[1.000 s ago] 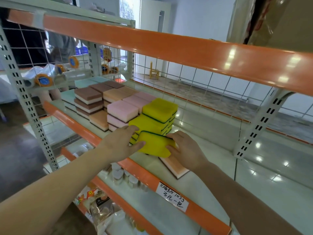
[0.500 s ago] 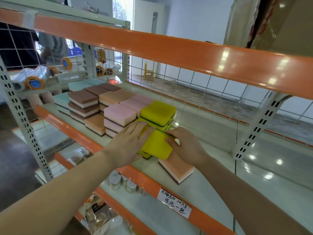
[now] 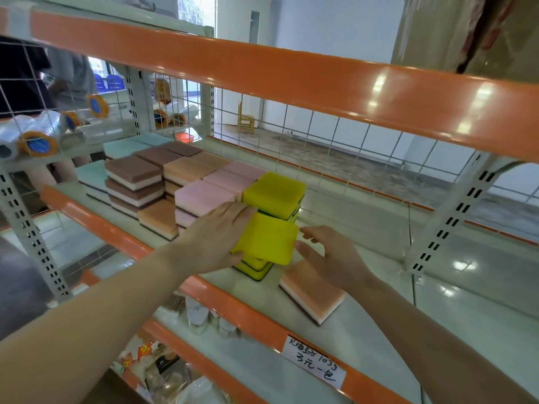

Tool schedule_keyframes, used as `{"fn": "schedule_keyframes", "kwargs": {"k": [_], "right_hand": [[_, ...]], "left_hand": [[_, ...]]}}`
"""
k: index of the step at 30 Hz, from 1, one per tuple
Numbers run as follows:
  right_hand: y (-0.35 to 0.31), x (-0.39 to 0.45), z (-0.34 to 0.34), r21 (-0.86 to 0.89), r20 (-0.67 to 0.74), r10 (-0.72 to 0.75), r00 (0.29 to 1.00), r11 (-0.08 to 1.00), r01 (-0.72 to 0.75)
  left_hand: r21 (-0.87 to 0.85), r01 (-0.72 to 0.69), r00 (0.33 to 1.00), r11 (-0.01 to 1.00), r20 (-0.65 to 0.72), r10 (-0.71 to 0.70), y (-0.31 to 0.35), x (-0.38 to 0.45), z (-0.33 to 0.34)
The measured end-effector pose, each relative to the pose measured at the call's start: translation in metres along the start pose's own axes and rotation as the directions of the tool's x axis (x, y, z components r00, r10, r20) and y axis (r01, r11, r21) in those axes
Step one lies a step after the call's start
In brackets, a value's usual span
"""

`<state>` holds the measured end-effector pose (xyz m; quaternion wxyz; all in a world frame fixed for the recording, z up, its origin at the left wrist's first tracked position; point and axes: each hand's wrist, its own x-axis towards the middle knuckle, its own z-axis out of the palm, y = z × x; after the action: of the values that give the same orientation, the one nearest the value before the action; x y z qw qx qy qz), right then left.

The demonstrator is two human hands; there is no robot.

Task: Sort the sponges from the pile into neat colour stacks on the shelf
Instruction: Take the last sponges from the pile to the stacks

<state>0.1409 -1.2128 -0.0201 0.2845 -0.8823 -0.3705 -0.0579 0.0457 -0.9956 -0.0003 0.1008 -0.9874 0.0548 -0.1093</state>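
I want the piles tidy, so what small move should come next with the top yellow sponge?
Probably nudge the top yellow foam sponge square and press it flat on the front yellow stack: it sits skewed over the sponges beneath. The left hand holds its left edge; the right hand, fingers loose, is by its right edge.

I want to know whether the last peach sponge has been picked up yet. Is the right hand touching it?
Cannot tell. In the head view the right hand lies over the peach sponge's far end, hiding any contact or gap; its fingertips reach toward the top yellow sponge.
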Motion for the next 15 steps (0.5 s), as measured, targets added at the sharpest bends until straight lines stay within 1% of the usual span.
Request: {"fn": "schedule_keyframes", "kwargs": {"k": [4, 8, 11, 15], "right_hand": [[0.008, 0.000, 0.009, 0.003, 0.033, 0.079, 0.996, 0.997, -0.079], [0.013, 0.000, 0.017, -0.129, 0.159, 0.110, 0.981, 0.988, -0.090], [0.016, 0.000, 0.024, -0.243, 0.270, 0.140, 0.953, 0.967, -0.074], [0.015, -0.001, 0.030, -0.265, 0.301, 0.213, 0.929, 0.955, -0.133]], "left_hand": [[-0.071, -0.009, 0.995, 0.997, 0.097, 0.015, -0.024, 0.013, 0.000], [-0.122, -0.019, 0.988, 0.992, 0.147, 0.037, -0.039, 0.025, 0.000], [-0.172, -0.022, 0.982, 0.985, 0.179, 0.053, -0.043, 0.034, 0.001], [-0.229, -0.037, 0.978, 0.973, 0.191, 0.082, -0.046, 0.044, -0.001]]}}
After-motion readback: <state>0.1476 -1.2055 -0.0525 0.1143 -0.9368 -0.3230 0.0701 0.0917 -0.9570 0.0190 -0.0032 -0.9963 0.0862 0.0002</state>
